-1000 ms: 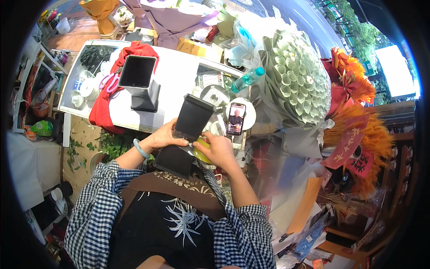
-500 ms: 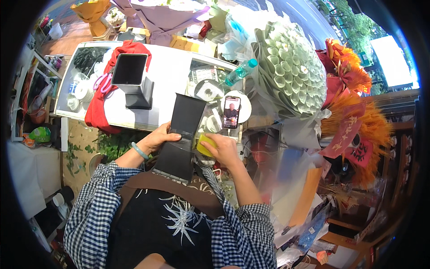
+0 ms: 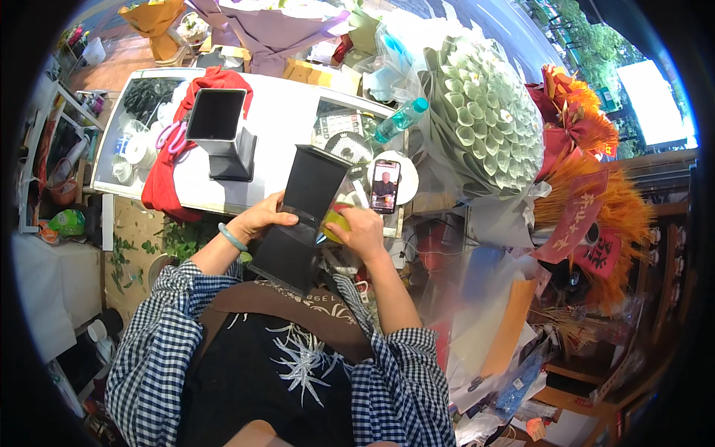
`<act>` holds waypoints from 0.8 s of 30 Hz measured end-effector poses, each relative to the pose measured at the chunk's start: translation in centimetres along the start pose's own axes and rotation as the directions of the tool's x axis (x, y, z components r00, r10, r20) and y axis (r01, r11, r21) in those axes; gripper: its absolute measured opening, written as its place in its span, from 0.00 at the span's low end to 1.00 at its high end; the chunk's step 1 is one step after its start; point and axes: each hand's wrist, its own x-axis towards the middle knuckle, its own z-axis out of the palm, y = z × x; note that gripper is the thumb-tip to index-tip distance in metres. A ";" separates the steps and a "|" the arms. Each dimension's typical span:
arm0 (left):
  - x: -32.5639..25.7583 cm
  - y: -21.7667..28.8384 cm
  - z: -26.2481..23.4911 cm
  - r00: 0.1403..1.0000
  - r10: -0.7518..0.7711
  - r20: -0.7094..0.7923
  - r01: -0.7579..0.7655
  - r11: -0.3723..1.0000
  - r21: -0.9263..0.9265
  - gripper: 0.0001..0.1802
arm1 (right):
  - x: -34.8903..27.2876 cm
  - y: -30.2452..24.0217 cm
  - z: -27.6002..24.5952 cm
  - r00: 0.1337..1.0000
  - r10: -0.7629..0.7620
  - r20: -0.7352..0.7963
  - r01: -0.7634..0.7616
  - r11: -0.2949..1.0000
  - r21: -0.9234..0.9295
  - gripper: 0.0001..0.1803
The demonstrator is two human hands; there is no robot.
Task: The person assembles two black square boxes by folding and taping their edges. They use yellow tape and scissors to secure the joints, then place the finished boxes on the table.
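Observation:
A black cardboard piece (image 3: 316,183), creased across its middle, is held in front of my chest. My left hand (image 3: 257,220) grips its left edge at the crease, with the thumb on top. Against the opposite edge, my right hand (image 3: 363,232) is closed on a yellow rounded object (image 3: 337,221), mostly covered by the fingers. Beyond my hands, a tall black square box (image 3: 227,141) stands on the white table (image 3: 279,112). A lit phone (image 3: 385,186) lies to the right of the cardboard.
A red cloth (image 3: 165,182) and pink-handled scissors (image 3: 173,137) lie left of the box. On the right are a teal bottle (image 3: 402,121), a large pale-green bouquet (image 3: 488,112) and orange dried stalks (image 3: 625,216). Purple wrapping (image 3: 279,33) stands at the back.
The cardboard bends more at its crease, and its lower half has swung left. My right hand has shifted slightly up and left with the yellow object. My left hand keeps its hold.

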 end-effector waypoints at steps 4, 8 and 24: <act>-0.1 -1.5 0.0 1.000 -0.027 0.014 0.030 0.953 -0.302 0.36 | 1.0 -0.4 0.7 1.000 0.007 -0.010 -0.007 0.999 0.045 0.26; -0.6 -2.4 -1.7 0.992 -0.096 0.087 0.123 0.913 -0.388 0.32 | 1.1 -2.2 0.8 0.990 0.125 0.068 -0.129 0.990 0.053 0.27; 1.3 -0.6 -1.1 0.964 -0.151 -0.218 0.250 0.789 0.562 0.60 | 1.5 -5.8 0.4 0.673 0.549 0.496 -0.539 0.823 -0.179 0.23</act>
